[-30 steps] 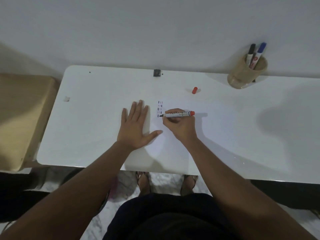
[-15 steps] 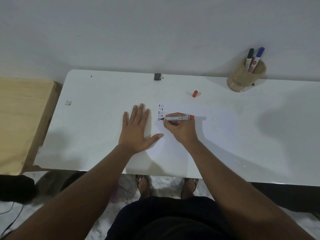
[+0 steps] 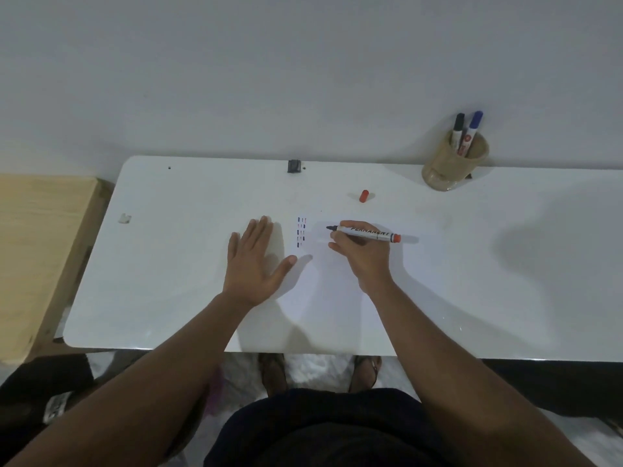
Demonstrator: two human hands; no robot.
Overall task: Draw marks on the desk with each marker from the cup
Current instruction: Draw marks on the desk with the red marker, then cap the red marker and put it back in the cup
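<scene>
My right hand point(image 3: 362, 254) grips an uncapped red marker point(image 3: 365, 232), which lies nearly level with its dark tip pointing left, a short way right of a small column of blue and red marks point(image 3: 301, 231) on the white desk point(image 3: 175, 264). My left hand point(image 3: 254, 261) lies flat, fingers spread, left of the marks. The marker's red cap point(image 3: 363, 196) lies on the desk behind my right hand. A tan cup point(image 3: 453, 163) at the back right holds a black marker point(image 3: 458, 128) and a blue marker point(image 3: 471, 131).
A small dark clip point(image 3: 294, 166) sits at the desk's back edge by the wall. A scrap of white tape point(image 3: 124, 218) lies at the left. A wooden surface point(image 3: 37, 251) adjoins the desk on the left. My feet show under the front edge.
My right hand has drawn the red marker to the right, so its tip now stands off from the column of marks. The left hand stays flat in place.
</scene>
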